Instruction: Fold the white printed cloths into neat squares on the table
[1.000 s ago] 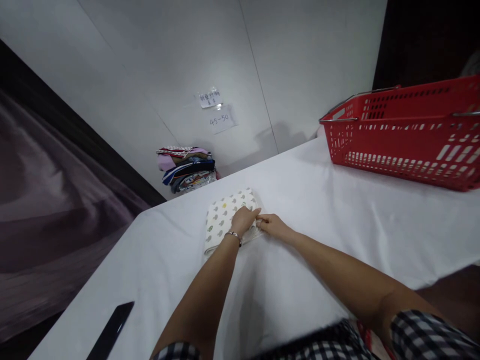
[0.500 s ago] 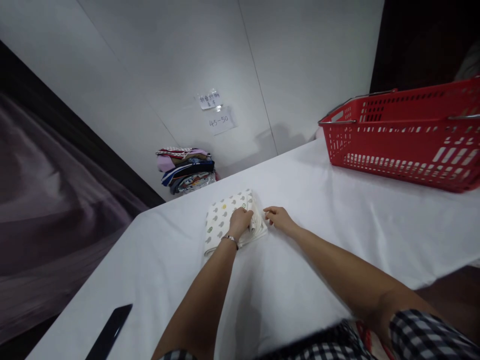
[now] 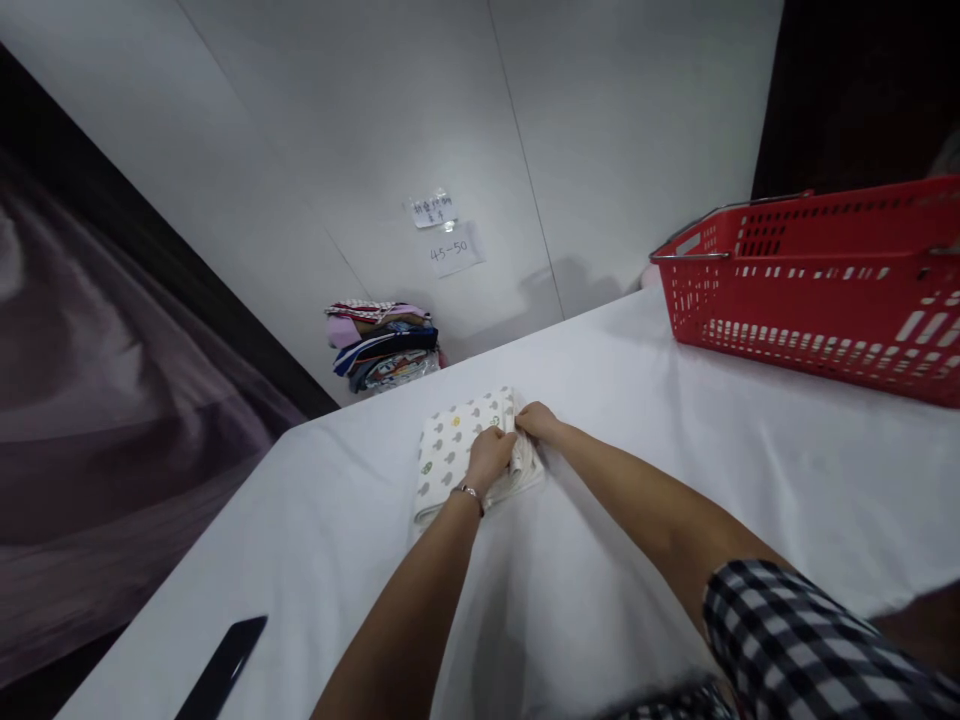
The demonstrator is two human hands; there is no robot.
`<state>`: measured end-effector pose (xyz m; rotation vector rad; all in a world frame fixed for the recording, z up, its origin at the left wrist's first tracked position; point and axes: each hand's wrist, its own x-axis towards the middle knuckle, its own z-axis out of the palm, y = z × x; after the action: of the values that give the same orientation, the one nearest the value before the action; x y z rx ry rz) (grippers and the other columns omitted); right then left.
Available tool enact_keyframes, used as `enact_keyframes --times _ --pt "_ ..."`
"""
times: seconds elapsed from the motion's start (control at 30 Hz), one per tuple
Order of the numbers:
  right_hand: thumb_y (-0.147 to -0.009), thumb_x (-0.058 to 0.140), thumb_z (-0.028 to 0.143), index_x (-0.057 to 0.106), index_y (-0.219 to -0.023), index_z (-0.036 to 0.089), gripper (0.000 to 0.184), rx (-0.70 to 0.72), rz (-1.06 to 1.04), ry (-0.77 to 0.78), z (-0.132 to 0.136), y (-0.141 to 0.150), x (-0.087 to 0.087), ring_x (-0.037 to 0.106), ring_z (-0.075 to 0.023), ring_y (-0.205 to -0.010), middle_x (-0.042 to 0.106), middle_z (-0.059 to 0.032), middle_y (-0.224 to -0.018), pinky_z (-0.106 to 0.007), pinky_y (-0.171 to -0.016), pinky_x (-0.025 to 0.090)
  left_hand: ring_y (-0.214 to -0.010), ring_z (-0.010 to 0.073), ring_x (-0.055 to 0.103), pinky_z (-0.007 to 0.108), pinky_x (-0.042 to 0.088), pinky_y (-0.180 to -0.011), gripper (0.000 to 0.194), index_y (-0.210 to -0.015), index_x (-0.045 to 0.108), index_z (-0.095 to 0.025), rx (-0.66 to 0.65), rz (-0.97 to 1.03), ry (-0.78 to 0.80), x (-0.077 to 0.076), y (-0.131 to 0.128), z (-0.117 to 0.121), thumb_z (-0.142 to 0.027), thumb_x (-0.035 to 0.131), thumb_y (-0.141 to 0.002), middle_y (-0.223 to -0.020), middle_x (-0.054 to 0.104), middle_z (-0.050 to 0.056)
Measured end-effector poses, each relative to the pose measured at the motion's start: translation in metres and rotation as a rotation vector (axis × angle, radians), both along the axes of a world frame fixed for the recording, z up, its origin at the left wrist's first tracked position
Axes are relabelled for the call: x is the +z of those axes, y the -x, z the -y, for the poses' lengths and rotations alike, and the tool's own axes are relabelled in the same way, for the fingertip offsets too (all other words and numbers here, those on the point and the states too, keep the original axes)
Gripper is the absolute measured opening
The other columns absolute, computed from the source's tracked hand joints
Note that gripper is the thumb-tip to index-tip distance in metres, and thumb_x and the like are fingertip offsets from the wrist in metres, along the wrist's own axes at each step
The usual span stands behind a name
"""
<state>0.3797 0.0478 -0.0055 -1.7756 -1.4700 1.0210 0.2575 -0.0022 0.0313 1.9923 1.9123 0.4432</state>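
Observation:
A folded white cloth (image 3: 451,448) with small grey, yellow and green prints lies flat in the middle of the white-covered table. My left hand (image 3: 491,455) is closed on its right part, fingers pinching a turned-up edge; a bracelet circles that wrist. Just to the right, my right hand (image 3: 538,420) is closed at the cloth's far right edge, fingertips pressed together on the fabric. Plain off-white layers show between and below both hands. Exactly which layer each hand grips is hidden.
Folded clothes (image 3: 386,345) form a stack at the table's far edge, by the wall. A red plastic basket (image 3: 810,300) with metal handles stands at the right. One dark flat object (image 3: 223,668) lies at the front left. Paper signs (image 3: 457,248) hang on the wall.
My right hand has moved left and closed on the cloth's right edge; before, it hovered apart with loose fingers. My left hand keeps its hold. The whole view has shifted slightly.

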Motion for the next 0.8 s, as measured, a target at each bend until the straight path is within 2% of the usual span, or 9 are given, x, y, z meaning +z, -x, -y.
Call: enact_keyframes --times 0.1,0.17,0.23,0.27,0.33,0.43,0.57,0.67,0.8 --pt "-0.073 0.063 0.024 0.068 -0.074 0.012 0.013 0.002 0.055 0.001 -0.007 0.004 0.001 0.064 -0.0162 -0.075 0.070 -0.0089 -0.080 -0.022 -0.061 0.044 -0.073 0.0198 0.062 0.027 0.042 -0.065 0.037 -0.071 0.062 -0.017 -0.014 -0.013 -0.014 0.003 0.008 -0.006 -0.047 0.043 -0.083 -0.070 0.067 0.007" --pt "-0.074 0.061 0.025 0.069 -0.079 0.012 0.016 -0.004 0.069 -0.008 -0.008 0.004 -0.001 0.064 -0.0162 -0.076 0.070 -0.0095 -0.084 -0.023 -0.062 0.044 -0.093 0.0234 0.061 0.032 0.043 -0.079 0.042 -0.089 0.065 -0.017 -0.019 -0.093 -0.130 0.002 0.020 -0.012 -0.050 0.040 -0.085 -0.093 0.068 0.010" --pt "-0.074 0.059 0.024 0.070 -0.082 0.013 0.017 -0.016 0.075 -0.030 -0.006 0.001 -0.004 0.064 -0.0163 -0.079 0.071 -0.0091 -0.086 -0.021 -0.062 0.042 -0.119 0.0260 0.048 0.038 0.035 -0.097 0.044 -0.113 0.058 -0.018 -0.053 -0.229 -0.242 -0.005 0.035 -0.016 -0.048 0.041 -0.086 -0.124 0.058 0.011" --pt "-0.074 0.058 0.023 0.070 -0.083 0.013 0.018 -0.022 0.078 -0.039 -0.005 0.000 -0.006 0.063 -0.0163 -0.080 0.071 -0.0088 -0.087 -0.020 -0.061 0.041 -0.127 0.0265 0.039 0.042 0.029 -0.103 0.047 -0.122 0.053 -0.019 -0.075 -0.292 -0.245 -0.011 0.043 -0.018 -0.047 0.041 -0.087 -0.134 0.049 0.011" --pt "-0.074 0.057 0.022 0.070 -0.084 0.014 0.019 -0.026 0.084 -0.046 -0.002 -0.003 -0.010 0.063 -0.0160 -0.079 0.071 -0.0082 -0.087 -0.019 -0.059 0.040 -0.134 0.0266 0.028 0.048 0.020 -0.108 0.053 -0.132 0.044 -0.020 -0.094 -0.349 -0.155 -0.024 0.055 -0.019 -0.049 0.036 -0.088 -0.145 0.036 0.009" --pt "-0.073 0.057 0.022 0.070 -0.084 0.013 0.019 -0.011 0.093 -0.047 -0.002 -0.004 -0.014 0.063 -0.0160 -0.077 0.071 -0.0083 -0.088 -0.019 -0.057 0.039 -0.138 0.0257 0.021 0.052 0.014 -0.110 0.058 -0.138 0.037 -0.022 -0.087 -0.358 -0.086 -0.037 0.062 -0.022 -0.053 0.028 -0.090 -0.149 0.028 0.006" --pt "-0.074 0.057 0.024 0.071 -0.085 0.013 0.020 0.016 0.114 -0.043 -0.009 -0.002 -0.015 0.063 -0.0165 -0.075 0.071 -0.0089 -0.087 -0.020 -0.056 0.040 -0.137 0.0256 0.023 0.052 0.018 -0.109 0.056 -0.135 0.040 -0.024 -0.071 -0.330 -0.040 -0.031 0.064 -0.027 -0.054 0.027 -0.090 -0.149 0.029 0.007" --pt "-0.075 0.058 0.025 0.071 -0.086 0.013 0.021 0.026 0.139 -0.039 -0.019 0.000 -0.014 0.064 -0.0178 -0.077 0.071 -0.0092 -0.089 -0.020 -0.058 0.041 -0.138 0.0262 0.021 0.052 0.019 -0.108 0.057 -0.135 0.040 -0.023 -0.073 -0.348 -0.100 -0.026 0.068 -0.027 -0.054 0.027 -0.090 -0.149 0.028 0.008" --pt "-0.078 0.058 0.026 0.070 -0.089 0.014 0.020 0.037 0.178 -0.043 -0.038 0.004 -0.012 0.064 -0.0206 -0.089 0.070 -0.0114 -0.098 -0.022 -0.067 0.044 -0.137 0.0261 0.023 0.052 0.016 -0.109 0.055 -0.137 0.039 -0.025 -0.119 -0.413 -0.163 -0.037 0.073 -0.020 -0.053 0.030 -0.090 -0.148 0.030 0.007"
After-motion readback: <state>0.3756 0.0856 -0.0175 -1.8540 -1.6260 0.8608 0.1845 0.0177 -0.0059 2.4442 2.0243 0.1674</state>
